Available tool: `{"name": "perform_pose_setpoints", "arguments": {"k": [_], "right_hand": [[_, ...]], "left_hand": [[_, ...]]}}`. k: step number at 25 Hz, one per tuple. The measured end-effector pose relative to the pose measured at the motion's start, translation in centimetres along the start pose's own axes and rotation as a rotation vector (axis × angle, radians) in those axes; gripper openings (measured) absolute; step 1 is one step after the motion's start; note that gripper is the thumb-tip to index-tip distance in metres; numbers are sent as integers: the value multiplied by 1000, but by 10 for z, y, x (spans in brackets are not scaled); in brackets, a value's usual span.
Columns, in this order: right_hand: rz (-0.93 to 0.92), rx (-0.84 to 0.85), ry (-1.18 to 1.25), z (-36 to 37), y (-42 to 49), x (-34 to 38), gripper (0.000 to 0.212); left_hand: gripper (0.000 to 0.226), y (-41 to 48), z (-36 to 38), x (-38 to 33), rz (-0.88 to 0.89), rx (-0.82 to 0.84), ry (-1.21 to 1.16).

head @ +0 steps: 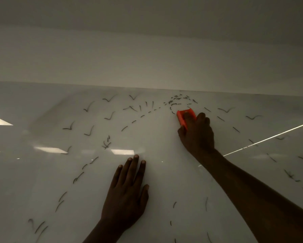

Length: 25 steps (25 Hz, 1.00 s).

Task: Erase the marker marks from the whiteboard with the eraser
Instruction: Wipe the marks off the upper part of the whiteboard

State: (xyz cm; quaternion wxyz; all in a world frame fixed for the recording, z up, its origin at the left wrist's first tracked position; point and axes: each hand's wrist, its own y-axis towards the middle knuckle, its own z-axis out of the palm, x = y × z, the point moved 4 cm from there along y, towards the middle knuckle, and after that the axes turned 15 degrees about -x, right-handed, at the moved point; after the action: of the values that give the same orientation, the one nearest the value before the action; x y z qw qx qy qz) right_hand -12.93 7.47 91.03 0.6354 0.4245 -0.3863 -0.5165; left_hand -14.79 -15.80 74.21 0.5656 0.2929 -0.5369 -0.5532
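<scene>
Roughly midway, by my reading: right hand (196, 135) has its grip closed round the orange eraser (184, 115), pressed to the whiteboard (156, 137) just below a dense cluster of marker marks (173, 103) near the top edge. Middle band looks wiped; ticks and dashes lie scattered left, right and low, all to clear. Left hand (128, 193) rests flat on the board, fingers straight, holding nothing

Eraser (184, 114) near end seemingly hidden
</scene>
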Motion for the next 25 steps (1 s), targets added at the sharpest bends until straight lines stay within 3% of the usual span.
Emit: {"name": "perform_pose_setpoints", "arguments": {"k": [3,6,7,10,11,12,14,16,18,21,22,23,25], "right_hand": [[-313,-1,194,-6,-33,40,63],[-628,75,243,-3,-28,7,61],[-589,82,192,0,-14,-8,61],[-52,51,72,2,15,-26,59],[-4,75,98,1,10,-11,58],[-91,60,162,-1,-2,11,56],[-456,15,319,-6,-32,42,50],[-672,-25,356,2,-28,27,43],[-601,-72,249,14,4,2,42],[-87,-128,41,17,44,-22,46],[-23,-133,23,17,44,-12,48],[-37,-121,46,17,39,6,52],[-287,-63,149,17,20,45,61]], "left_hand": [[67,-1,-2,0,-13,50,33],[68,6,-3,-3,-2,75,92],[67,14,-2,-4,-13,73,109],[60,51,7,-12,-149,50,90],[60,63,11,-15,-191,42,84],[60,72,15,-18,-222,35,90],[62,76,21,-20,-246,24,109],[63,73,24,-21,-236,11,103],[64,72,24,-19,-220,-16,99],[64,72,25,-19,-226,-22,94],[64,72,27,-19,-226,-20,95],[64,72,28,-17,-228,-14,98],[65,71,30,-16,-232,5,108]]}}
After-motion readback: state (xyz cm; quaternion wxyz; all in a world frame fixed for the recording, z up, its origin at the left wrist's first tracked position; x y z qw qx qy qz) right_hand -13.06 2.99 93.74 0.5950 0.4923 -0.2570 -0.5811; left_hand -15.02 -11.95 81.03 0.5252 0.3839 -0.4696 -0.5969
